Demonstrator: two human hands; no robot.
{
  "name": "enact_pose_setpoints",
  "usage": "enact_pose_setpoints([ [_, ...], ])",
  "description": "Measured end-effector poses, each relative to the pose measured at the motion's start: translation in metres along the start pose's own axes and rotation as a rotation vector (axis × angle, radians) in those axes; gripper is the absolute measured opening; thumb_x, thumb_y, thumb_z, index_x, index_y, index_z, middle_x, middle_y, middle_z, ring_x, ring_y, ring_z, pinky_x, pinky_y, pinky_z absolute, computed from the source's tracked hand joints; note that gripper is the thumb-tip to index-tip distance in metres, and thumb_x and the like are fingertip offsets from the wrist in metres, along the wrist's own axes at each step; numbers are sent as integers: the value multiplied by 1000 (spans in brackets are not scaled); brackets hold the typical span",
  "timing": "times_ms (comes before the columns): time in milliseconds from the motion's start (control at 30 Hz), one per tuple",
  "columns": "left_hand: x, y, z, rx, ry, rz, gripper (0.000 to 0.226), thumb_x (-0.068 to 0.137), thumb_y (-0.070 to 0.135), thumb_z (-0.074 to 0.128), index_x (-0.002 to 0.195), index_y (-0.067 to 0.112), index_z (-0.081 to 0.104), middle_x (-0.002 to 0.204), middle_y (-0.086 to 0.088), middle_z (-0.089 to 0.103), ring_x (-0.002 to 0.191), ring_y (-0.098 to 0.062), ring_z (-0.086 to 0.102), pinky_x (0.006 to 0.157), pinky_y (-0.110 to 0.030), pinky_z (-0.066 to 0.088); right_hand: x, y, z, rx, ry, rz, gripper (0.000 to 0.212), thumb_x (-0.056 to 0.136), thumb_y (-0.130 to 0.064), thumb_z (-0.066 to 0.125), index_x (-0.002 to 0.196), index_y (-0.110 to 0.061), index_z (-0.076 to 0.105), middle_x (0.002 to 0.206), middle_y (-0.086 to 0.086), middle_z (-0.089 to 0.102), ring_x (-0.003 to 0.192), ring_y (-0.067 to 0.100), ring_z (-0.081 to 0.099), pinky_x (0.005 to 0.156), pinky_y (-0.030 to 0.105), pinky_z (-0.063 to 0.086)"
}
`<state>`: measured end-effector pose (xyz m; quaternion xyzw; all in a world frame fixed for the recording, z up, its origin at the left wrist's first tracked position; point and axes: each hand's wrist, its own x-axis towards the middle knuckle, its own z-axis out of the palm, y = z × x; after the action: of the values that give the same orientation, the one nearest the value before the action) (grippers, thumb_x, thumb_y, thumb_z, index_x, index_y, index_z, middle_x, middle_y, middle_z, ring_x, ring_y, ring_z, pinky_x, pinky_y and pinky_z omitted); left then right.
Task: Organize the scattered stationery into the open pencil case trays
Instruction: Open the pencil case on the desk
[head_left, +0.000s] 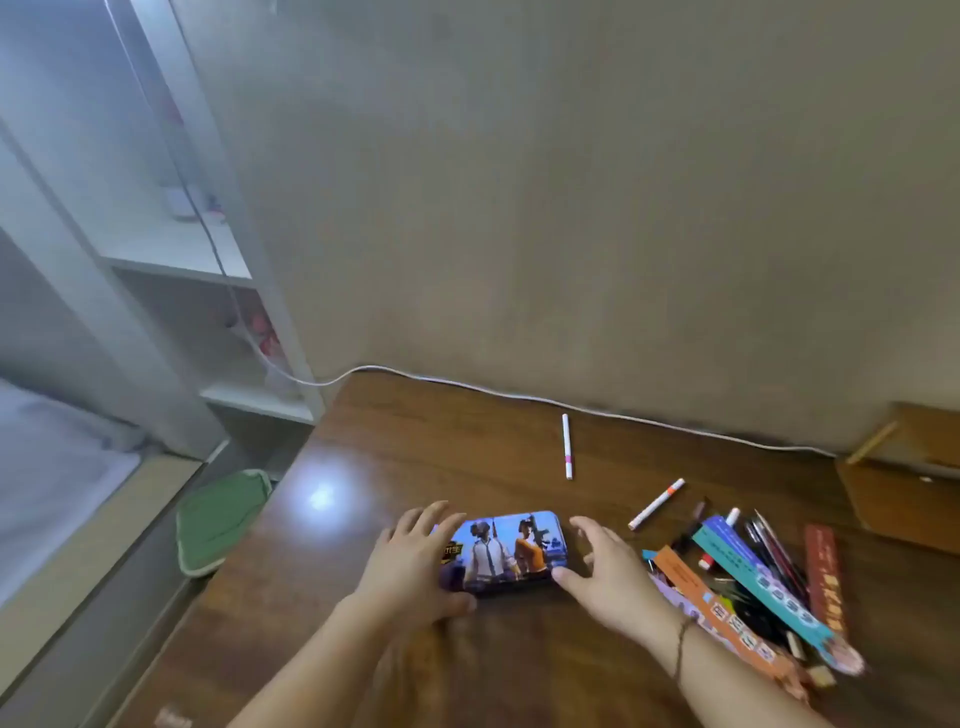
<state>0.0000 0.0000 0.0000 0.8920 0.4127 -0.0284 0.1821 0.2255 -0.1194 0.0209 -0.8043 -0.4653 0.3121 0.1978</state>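
Fingers of your left hand (410, 558) curl over the left end of the case (501, 552), thumb at its near edge, so that hand grips it. The case lies shut on the worktop (415, 452), its long axis running left to right, directly between your two hands. Your right hand (602, 569) sits at the case's right end with fingers spread and relaxed; the thumb tip looks to touch the near right corner, but nothing is grasped there. Both hands are about equally near the case, one at each short end, so lifting the lid is likely the step at hand, and the trays inside are not yet showing. Further right, one white pen (567, 446) lies alone toward the wall, another pen (656, 504) lies just beyond your right hand, and the pile (753, 577) of pens, rulers and bookmarks lies just beside your right wrist, nearest that hand.
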Motion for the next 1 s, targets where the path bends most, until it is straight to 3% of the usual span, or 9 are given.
enact_pose_setpoints([
  [133, 7, -12, 36, 132, -57, -43, 108, 60, 66, 66, 149, 35, 15, 158, 6, 13, 144, -24, 12, 111, -41, 26, 9, 15, 24, 100, -97, 179, 82, 78, -30, 74, 146, -25, 28, 146, -1, 40, 125, 16, 48, 103, 32, 42],
  [300, 11, -31, 54, 56, 82, 29, 83, 58, 38, 72, 136, 28, 45, 141, 1, 43, 123, -32, 44, 86, -40, 51, 4, 30, 47, 288, -116, 277, 86, 78, -25, 77, 148, -24, 27, 137, -7, 52, 124, 10, 48, 103, 28, 37],
  [433, 14, -40, 51, 18, -10, 16, 73, 63, 46, 65, 132, 38, 42, 154, 0, 27, 132, -31, 33, 100, -40, 42, 3, 36, 52, 296, -54, 295, 81, 81, -20, 74, 147, -26, 28, 139, -10, 47, 118, 7, 48, 101, 28, 42],
  [500, 15, -40, 46, -22, -55, -12, 75, 64, 49, 66, 134, 42, 39, 152, 3, 29, 131, -28, 34, 103, -37, 38, 10, 33, 48, 314, -55, 284, 83, 82, -18, 72, 149, -30, 25, 140, -11, 43, 111, 6, 50, 96, 30, 47],
  [667, 10, -49, 35, -257, -85, -11, 80, 61, 49, 74, 134, 42, 43, 134, 17, 47, 120, -13, 49, 96, -28, 42, 11, 29, 47, 422, -34, 303, 81, 83, -11, 70, 149, -26, 25, 143, -6, 43, 95, 9, 62, 78, 23, 50],
  [733, 8, -55, 29, -525, -136, -84, 81, 65, 42, 79, 136, 42, 41, 130, 16, 53, 109, -4, 58, 92, -24, 48, 3, 33, 51, 438, -25, 328, 75, 84, -10, 68, 147, -25, 31, 142, -5, 45, 92, 9, 64, 76, 21, 49],
  [800, 9, -60, 26, -775, -89, -176, 66, 76, 35, 79, 132, 40, 45, 125, 12, 58, 102, -2, 63, 84, -18, 51, -4, 37, 55, 431, -23, 336, 69, 85, -8, 67, 144, -23, 36, 141, -5, 48, 88, 8, 66, 75, 20, 50],
  [900, 19, -60, 30, -941, 68, -398, 33, 89, 34, 68, 119, 30, 56, 115, 3, 67, 97, -11, 65, 80, -32, 58, -8, 35, 59, 417, 11, 352, 59, 86, -9, 65, 140, -22, 44, 135, -5, 53, 92, 9, 65, 77, 21, 51],
  [1000, 26, -58, 39, -962, 116, -509, 24, 89, 22, 67, 112, 21, 63, 106, -4, 72, 92, -16, 68, 77, -40, 60, -1, 30, 55, 379, 38, 372, 46, 88, -12, 64, 132, -23, 53, 130, -4, 56, 109, 13, 58, 88, 30, 53],
])
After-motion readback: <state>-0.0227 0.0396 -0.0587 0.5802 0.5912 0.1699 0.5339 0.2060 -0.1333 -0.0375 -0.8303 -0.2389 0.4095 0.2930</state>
